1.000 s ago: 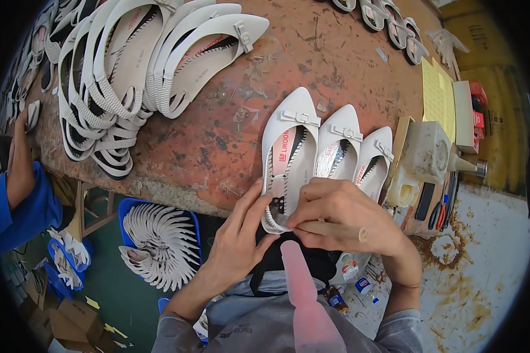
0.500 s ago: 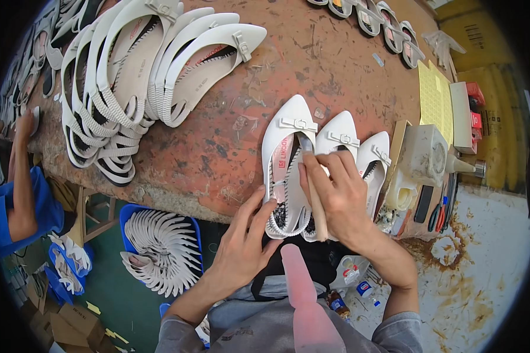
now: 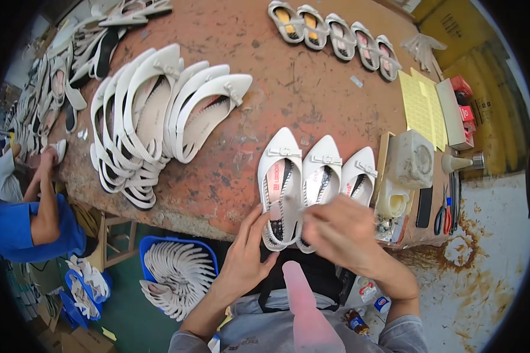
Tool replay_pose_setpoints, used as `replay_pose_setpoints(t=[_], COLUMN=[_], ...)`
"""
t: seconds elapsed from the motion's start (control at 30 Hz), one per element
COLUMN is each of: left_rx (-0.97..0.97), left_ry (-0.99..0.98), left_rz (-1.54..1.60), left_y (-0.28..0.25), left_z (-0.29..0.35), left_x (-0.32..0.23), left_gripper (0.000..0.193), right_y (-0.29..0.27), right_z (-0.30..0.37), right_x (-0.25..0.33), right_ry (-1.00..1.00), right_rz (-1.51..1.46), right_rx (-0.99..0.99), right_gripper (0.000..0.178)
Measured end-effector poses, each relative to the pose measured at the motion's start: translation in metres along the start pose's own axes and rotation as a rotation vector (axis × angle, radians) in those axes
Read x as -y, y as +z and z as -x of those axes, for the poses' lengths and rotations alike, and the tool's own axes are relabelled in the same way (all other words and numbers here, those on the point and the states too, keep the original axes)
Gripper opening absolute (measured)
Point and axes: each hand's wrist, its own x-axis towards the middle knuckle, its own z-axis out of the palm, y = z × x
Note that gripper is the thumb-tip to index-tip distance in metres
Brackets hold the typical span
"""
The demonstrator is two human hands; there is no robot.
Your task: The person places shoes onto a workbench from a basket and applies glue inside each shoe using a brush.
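Observation:
Three white pointed slingback shoes with bows stand side by side at the table's front edge: the left shoe point(image 3: 280, 154), the middle shoe point(image 3: 324, 157) and the right shoe point(image 3: 359, 167). My left hand point(image 3: 242, 253) grips the heel end of the left shoe, fingers along its side and thumb at the back of its strap. Over the middle and right shoes' heel ends, my right hand point(image 3: 344, 232) is smeared by motion. It is closed round a brush with a pale wooden handle, plain in the earlier frame and mostly hidden now.
A pile of white slingbacks point(image 3: 159, 117) lies left on the brown table point(image 3: 229, 194). Several small shoes point(image 3: 341, 38) line the far edge. At right are a glue container point(image 3: 411, 159), yellow sheets point(image 3: 423, 106) and pliers point(image 3: 443, 215). A blue basket point(image 3: 215, 253) holds white pieces. Another person point(image 3: 38, 220) works at far left.
My right hand has pulled back toward me from inside the left shoe, and the brush handle no longer shows plainly. My left hand still holds that shoe. The whole view has shifted.

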Motion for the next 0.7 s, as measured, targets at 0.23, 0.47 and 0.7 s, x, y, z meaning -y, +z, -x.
replay_pose_setpoints(t=[0.23,0.47,0.7], left_rx=[-0.092,-0.107,0.026], left_ry=[0.390,0.063,0.145], left_rz=[-0.167,-0.672,-0.730], left_y=[0.048,0.079,0.102], left_z=[-0.066,-0.069,-0.069], left_x=[-0.056,-0.079,-0.053], left_gripper=[0.042,0.047,0.029], right_y=[-0.084,-0.095,-0.094], right_z=[0.050,0.098,0.106], right_x=[-0.022,-0.042,-0.050], right_ry=[0.622,0.659,0.704], right_rz=[-0.023,-0.080,-0.100], right_rx=[-0.639,-0.852,-0.840], right_gripper=[0.011,0.018,0.022])
